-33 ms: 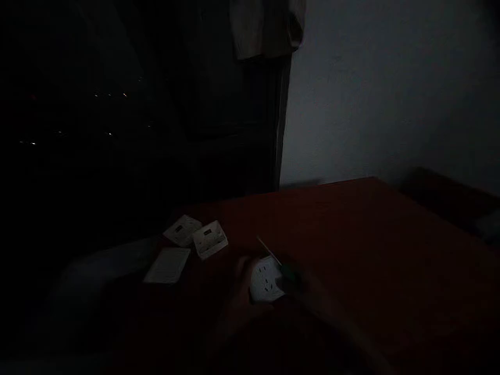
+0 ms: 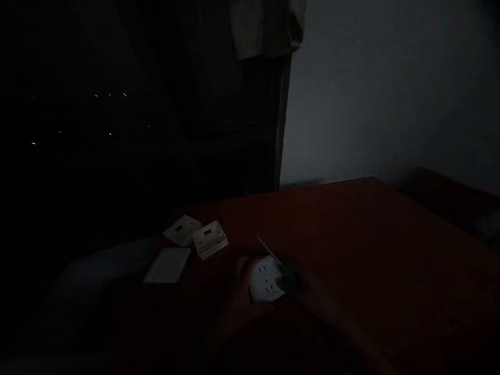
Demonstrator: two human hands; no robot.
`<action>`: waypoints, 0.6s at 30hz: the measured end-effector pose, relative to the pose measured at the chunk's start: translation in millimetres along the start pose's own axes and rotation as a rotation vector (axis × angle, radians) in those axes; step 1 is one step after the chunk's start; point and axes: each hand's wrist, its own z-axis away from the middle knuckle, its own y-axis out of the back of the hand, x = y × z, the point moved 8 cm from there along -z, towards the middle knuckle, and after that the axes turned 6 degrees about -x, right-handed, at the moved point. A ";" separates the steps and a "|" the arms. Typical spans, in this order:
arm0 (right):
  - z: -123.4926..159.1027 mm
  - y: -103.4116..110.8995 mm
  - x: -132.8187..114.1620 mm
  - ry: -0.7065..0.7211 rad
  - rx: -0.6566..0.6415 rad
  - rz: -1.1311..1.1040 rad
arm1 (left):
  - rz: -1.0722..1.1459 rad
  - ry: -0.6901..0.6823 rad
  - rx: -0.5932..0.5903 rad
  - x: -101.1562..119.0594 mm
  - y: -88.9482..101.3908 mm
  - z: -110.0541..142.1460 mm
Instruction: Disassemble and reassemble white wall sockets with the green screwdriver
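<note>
In the dim head view, my left hand (image 2: 244, 302) is closed round a white wall socket plate (image 2: 262, 284) with dark slots in its face. My right hand (image 2: 302, 291) grips a screwdriver (image 2: 288, 272) by its green handle. The thin shaft points up and left, past the plate's upper edge. A fingertip of the right hand appears to touch the plate's right side. Most of the right fingers are lost in darkness.
Left of my hands on the red table (image 2: 332, 224) lie a white back box (image 2: 211, 240), a second white box-like part (image 2: 183, 230) partly beside it, and a flat white plate (image 2: 167, 265). A pale wall (image 2: 371, 104) rises behind the table. Dark surroundings with small lights fill the left.
</note>
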 end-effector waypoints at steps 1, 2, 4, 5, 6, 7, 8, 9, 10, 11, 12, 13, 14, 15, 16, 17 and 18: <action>-0.2 -0.4 -1.6 0.014 -0.008 -0.032 | -0.005 0.007 -0.006 -0.7 0.8 -0.8; -0.2 -0.5 -2.8 0.021 -0.014 -0.057 | -0.006 0.014 -0.014 -1.2 1.4 -1.6; 0.4 -0.2 -3.9 0.007 -0.022 -0.080 | 0.005 0.033 -0.033 -1.5 1.8 -3.1; 0.9 0.0 -3.9 -0.010 -0.025 -0.078 | 0.017 0.043 -0.044 -1.0 1.9 -3.8; 1.4 -0.1 -3.8 -0.029 -0.031 -0.071 | 0.031 0.051 -0.054 0.1 1.8 -4.4; 1.9 0.0 -3.9 -0.044 -0.033 -0.066 | 0.042 0.061 -0.059 1.4 2.1 -4.9; 2.3 0.2 -4.3 -0.052 -0.032 -0.065 | 0.050 0.068 -0.063 2.9 2.3 -5.3; 2.4 -0.1 -4.9 -0.054 -0.035 -0.068 | 0.057 0.074 -0.067 4.4 2.4 -5.6; 2.4 -0.7 -5.2 -0.055 -0.041 -0.072 | 0.062 0.081 -0.067 5.4 2.5 -5.9; 2.1 -1.2 -4.9 -0.059 -0.045 -0.071 | 0.062 0.089 -0.069 5.8 2.3 -6.0; 1.8 -1.3 -4.5 -0.061 -0.042 -0.067 | 0.060 0.100 -0.069 5.4 2.0 -6.0; 1.4 -1.3 -4.2 -0.059 -0.039 -0.059 | 0.058 0.109 -0.069 4.6 1.8 -5.8; 1.0 -1.4 -4.1 -0.055 -0.039 -0.049 | 0.054 0.112 -0.070 4.0 1.6 -5.6; 0.6 -1.6 -3.8 -0.051 -0.039 -0.039 | 0.047 0.112 -0.073 3.5 1.4 -5.2; 0.4 -1.8 -3.7 -0.047 -0.039 -0.031 | 0.038 0.111 -0.079 3.5 1.1 -4.8; 0.2 -2.4 -3.8 -0.043 -0.046 -0.027 | 0.026 0.114 -0.086 3.8 1.0 -4.4; 0.3 -2.8 -4.0 -0.040 -0.049 -0.023 | 0.006 0.119 -0.092 4.7 1.0 -4.0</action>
